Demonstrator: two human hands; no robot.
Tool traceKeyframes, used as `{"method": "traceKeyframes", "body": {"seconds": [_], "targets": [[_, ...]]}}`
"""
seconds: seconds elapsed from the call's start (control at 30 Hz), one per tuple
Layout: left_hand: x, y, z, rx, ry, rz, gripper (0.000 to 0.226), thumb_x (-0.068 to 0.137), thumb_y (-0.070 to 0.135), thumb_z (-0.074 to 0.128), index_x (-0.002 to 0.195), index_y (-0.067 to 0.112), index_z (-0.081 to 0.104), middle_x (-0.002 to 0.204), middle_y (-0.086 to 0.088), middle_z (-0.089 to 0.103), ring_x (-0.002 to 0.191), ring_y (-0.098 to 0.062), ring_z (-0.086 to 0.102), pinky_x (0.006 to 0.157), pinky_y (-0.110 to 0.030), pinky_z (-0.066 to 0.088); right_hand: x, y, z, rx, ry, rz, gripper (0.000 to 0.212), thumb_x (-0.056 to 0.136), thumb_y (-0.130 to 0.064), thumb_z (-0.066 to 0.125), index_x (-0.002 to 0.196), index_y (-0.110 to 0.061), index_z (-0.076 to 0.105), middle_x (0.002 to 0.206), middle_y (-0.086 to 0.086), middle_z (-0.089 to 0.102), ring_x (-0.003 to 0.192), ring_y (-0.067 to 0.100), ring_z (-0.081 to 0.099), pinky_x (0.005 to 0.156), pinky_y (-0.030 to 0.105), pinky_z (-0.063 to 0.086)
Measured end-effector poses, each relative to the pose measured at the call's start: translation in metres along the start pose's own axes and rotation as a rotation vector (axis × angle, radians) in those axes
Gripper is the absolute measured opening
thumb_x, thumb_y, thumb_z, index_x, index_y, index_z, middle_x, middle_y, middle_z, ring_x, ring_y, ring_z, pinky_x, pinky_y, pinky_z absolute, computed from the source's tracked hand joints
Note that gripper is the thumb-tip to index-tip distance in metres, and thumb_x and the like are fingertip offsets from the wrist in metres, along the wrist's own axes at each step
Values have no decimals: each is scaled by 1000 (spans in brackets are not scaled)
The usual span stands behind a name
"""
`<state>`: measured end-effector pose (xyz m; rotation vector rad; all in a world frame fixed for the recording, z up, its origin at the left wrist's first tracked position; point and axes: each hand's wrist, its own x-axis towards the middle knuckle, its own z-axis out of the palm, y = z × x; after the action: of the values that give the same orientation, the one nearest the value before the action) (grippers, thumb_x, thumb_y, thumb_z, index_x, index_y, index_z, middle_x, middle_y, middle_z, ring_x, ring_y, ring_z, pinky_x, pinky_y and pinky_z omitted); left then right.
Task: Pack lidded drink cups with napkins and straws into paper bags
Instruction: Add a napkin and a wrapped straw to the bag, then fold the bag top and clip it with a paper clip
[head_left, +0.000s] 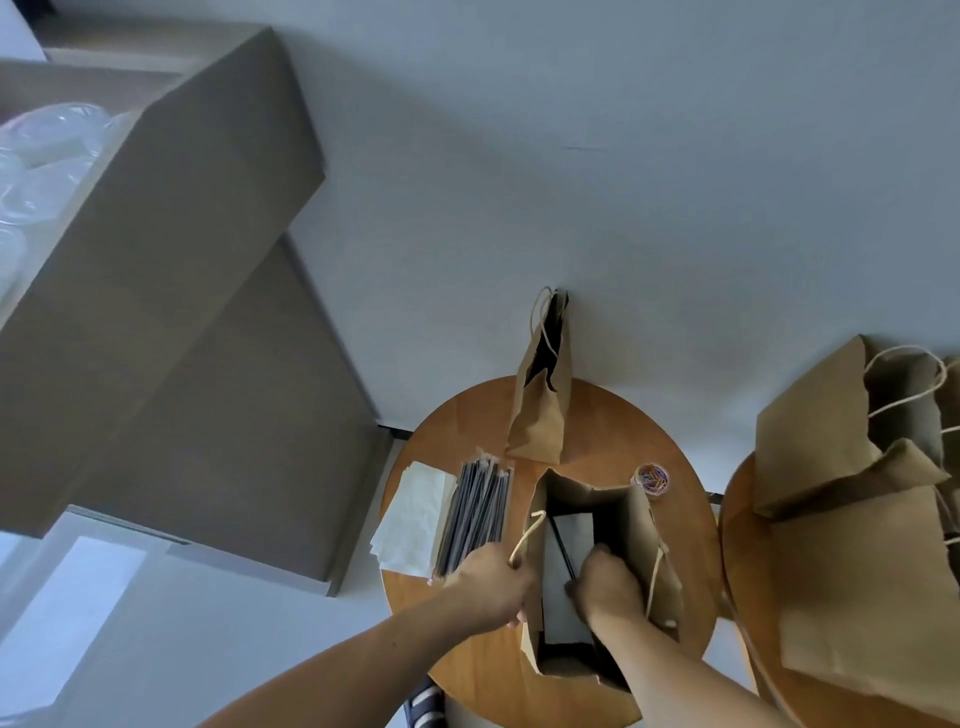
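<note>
- The left grip (488, 587) curls round the left rim of the open bag (631, 540) by its handle, steadying the mouth, I'd judge; the bag stands near-middle on the desk (691, 551).
- The right grip (605, 582) dips inside, fingers curled down by a pale sheet (558, 597) and a dark straw (562, 545). Holding either? Cannot tell.
- Just left: straws (475, 514), then napkins (413, 514), handy for packing.
- Farther: clip tub (653, 479), second bag (540, 415); more bags (857, 571) right, cardboard boxes (182, 260) far left.

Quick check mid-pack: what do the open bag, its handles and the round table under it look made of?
The open bag looks like brown kraft paper, matte, judging by its creased walls and uneven rim. The handles are pale twisted cord, likely paper twine; the twist shows. The round table looks like wood or wood veneer, smooth with a slight sheen; the grain is faint, so laminate is possible.
</note>
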<state>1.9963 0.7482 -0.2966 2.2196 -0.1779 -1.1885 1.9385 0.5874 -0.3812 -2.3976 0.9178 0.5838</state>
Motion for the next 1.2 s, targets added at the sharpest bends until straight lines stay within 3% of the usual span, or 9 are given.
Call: {"method": "traceKeyframes", "body": {"seconds": [0.2,0.37,0.47,0.57,0.77,0.83,0.97,1.1,1.2], "targets": [[2,12,3,29,-21,14,29,95,31,48,102,9,66,90,-12,74,83,-22,73,82,-35,59,-19,-27,-37,-98,98,-193,31,96,-17,54,127,-12,52,126,8,52,115,24,54,96,32,47],[5,22,2,39,-36,77,31,94,33,50,117,14,59,110,-12,68,94,-27,70,88,-43,58,-48,-29,-109,-154,304,-448,40,94,-40,57,126,-18,58,124,0,57,117,20,51,94,33,47],[11,29,-1,19,-60,106,28,93,33,55,117,19,56,108,-10,67,97,-24,67,88,-41,58,-56,-15,-140,13,430,-417,40,94,-48,53,126,-24,59,122,-7,59,114,16,54,92,30,46],[13,37,0,-40,-122,103,32,92,29,57,121,15,55,108,-10,66,96,-23,67,83,-38,58,-54,8,-144,288,225,-199,41,97,-57,39,122,-28,54,118,-2,56,109,14,55,87,28,46],[11,42,12,-131,-306,98,30,86,15,58,115,11,54,106,-11,62,90,-22,62,76,-35,54,-60,26,-95,876,-356,172,62,98,-63,33,143,-23,47,144,7,50,130,34,48,104,53,43],[12,42,17,-124,-353,115,51,83,6,58,133,12,49,115,-8,57,87,-19,58,75,-29,53,-62,19,-86,987,-393,144,48,101,-55,35,123,-24,62,127,10,63,113,33,62,92,55,53],[13,41,24,-23,-332,152,71,87,-2,58,151,24,38,147,-7,46,124,-26,53,103,-39,48,-62,5,-83,981,-340,90,32,103,-30,41,107,-12,67,112,16,67,102,35,65,83,54,58],[8,35,24,48,-310,146,66,79,11,64,140,29,45,118,-10,60,92,-18,59,77,-29,51,-55,8,-84,968,-254,36,26,99,-11,43,100,0,67,104,25,67,93,36,67,72,46,61],[4,37,31,29,-334,125,47,75,34,68,120,29,55,112,-9,63,84,-15,56,71,-27,49,-56,8,-87,912,-205,-12,24,100,-12,45,94,-9,68,92,18,71,76,29,68,63,37,56]]}}
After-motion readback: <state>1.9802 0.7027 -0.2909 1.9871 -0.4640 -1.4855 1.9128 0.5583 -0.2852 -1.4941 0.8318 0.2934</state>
